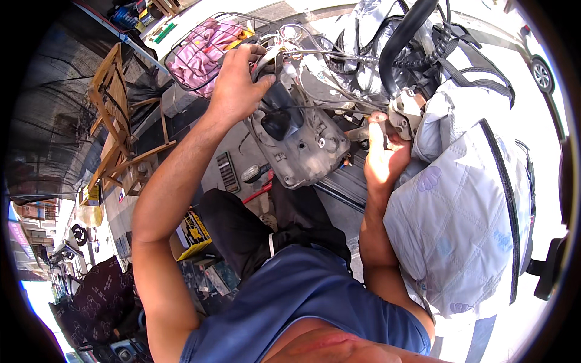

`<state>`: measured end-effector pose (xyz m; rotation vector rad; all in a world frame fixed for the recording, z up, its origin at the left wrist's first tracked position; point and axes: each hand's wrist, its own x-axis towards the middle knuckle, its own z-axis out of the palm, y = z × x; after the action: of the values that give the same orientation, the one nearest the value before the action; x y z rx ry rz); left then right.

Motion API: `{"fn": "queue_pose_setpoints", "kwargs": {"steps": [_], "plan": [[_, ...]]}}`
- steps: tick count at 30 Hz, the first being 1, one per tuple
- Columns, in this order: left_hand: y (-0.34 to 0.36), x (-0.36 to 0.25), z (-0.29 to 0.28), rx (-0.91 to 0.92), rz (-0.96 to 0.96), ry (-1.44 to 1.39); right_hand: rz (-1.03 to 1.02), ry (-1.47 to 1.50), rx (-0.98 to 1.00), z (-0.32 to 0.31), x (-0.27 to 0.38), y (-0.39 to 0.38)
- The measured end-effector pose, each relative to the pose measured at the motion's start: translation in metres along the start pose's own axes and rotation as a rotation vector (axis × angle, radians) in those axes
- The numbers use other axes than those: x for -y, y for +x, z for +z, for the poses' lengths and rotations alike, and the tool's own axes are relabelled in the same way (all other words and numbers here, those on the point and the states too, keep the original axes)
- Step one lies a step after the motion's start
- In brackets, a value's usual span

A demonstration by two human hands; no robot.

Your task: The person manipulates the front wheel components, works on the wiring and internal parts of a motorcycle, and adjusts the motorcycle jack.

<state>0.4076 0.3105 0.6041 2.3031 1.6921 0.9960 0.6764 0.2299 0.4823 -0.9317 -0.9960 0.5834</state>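
A worn grey plastic scooter panel [302, 154] with a dark hollow [281, 121] in it stands tilted in front of my knees. My left hand [239, 88] is closed around a dark curved part [268, 65] at the panel's top left, its thumb bent over the near side. To the right of the panel, my right hand [387, 151] is turned palm up, fingers curled against a metal bracket [405, 114]; some fingertips are hidden. Beside that hand lies a short dull tube [358, 134]. Loose wires [296, 36] run above the panel.
A wire basket [203, 54] holds pink cloth at the far left. A quilted light-grey cover [460, 212] bulges at my right. On the ground are a bit set [227, 172], a red-handled tool [257, 192] and a yellow-black box [193, 235]. A wooden chair frame [112, 115] leans left.
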Motion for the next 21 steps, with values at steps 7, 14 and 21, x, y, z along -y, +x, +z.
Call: {"fn": "queue_pose_setpoints", "kwargs": {"steps": [7, 14, 21], "plan": [[0.006, -0.006, 0.002, -0.008, -0.012, 0.065, -0.042, -0.12, -0.029, -0.001, -0.004, 0.004], [0.001, -0.001, 0.009, -0.108, -0.052, -0.009, -0.101, -0.175, 0.037, -0.001, -0.001, 0.014], [0.014, -0.027, 0.005, 0.015, -0.27, -0.504, 0.037, -0.216, 0.087, -0.001, 0.004, 0.032]]}}
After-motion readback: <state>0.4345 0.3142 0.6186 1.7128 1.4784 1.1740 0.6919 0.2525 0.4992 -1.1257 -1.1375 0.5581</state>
